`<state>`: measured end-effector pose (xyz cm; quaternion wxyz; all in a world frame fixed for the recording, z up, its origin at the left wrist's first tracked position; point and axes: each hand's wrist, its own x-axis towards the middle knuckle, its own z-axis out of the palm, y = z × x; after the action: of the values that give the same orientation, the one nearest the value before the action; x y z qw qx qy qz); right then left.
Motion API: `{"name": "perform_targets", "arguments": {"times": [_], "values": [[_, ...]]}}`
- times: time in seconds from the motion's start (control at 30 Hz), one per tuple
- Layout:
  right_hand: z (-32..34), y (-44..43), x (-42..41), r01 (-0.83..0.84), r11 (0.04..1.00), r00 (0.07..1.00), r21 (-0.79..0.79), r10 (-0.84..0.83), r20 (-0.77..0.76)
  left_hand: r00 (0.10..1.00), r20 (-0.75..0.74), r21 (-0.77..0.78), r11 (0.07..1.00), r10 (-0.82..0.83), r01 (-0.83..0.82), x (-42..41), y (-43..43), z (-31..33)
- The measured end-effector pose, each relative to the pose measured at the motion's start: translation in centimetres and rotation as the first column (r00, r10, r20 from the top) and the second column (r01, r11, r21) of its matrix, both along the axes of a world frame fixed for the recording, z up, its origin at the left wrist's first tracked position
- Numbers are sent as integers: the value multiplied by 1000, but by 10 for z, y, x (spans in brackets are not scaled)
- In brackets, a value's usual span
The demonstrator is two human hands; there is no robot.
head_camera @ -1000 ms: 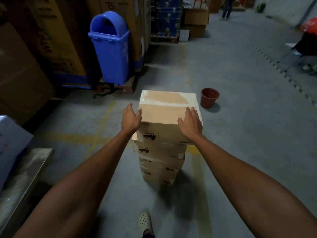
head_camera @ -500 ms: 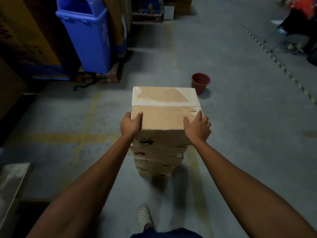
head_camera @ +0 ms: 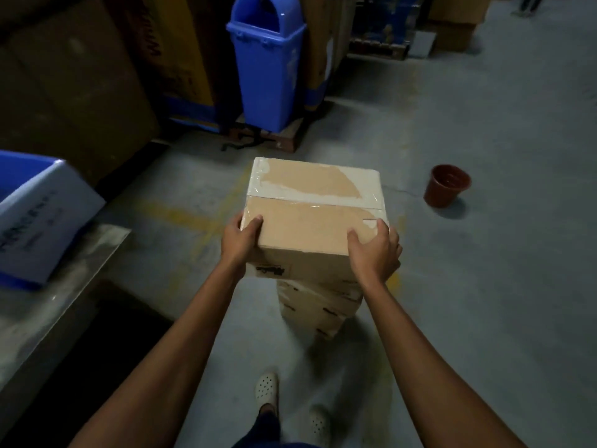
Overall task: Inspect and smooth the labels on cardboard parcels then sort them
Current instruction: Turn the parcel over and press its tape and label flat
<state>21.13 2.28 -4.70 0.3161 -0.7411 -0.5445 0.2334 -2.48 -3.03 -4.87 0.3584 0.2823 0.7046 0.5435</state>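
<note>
I see the concrete floor wide and bare to the right and ahead, so that is my open room for moving. On the left a steel table crowds in, its edge near my left forearm, with a white and blue carton on it. A blue bin stands ahead, well apart. Below the hands stands the stack of parcels, skewed, each box turned a little off the next. The top parcel sits at or just above that stack; I cannot tell whether it is touching. My left hand clamps its near left corner, thumb on top, and my right hand clamps the near right corner the same way. Its top shows peeled white patches under clear tape. I judge the risks so: both grips are at the near edge only, so the far side could dip and slide out; dragging it could topple the crooked stack; swinging left could clip the table edge. A small brown pot sits right, well apart.
</note>
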Motion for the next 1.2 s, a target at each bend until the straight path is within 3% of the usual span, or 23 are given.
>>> {"name": "perform_targets", "arguments": {"times": [0.27,0.47,0.6,0.93,1.2], "values": [[17,-49,-103,-362,932,932,9,362,-27,932,24,-46,932,361,-360,-60,-136,18],[33,-123,-193,-606,795,795,33,606,-12,836,13,-33,836,549,-548,-120,-251,28],[43,-184,-256,-724,687,689,68,725,9,726,5,-17,726,688,-688,-153,-326,39],[37,-377,-418,-934,356,355,21,935,-19,435,-71,-5,436,897,-900,-257,-559,28],[13,-473,-501,-980,197,197,-7,980,-11,328,-3,-4,328,945,-945,-307,-672,-3]]}}
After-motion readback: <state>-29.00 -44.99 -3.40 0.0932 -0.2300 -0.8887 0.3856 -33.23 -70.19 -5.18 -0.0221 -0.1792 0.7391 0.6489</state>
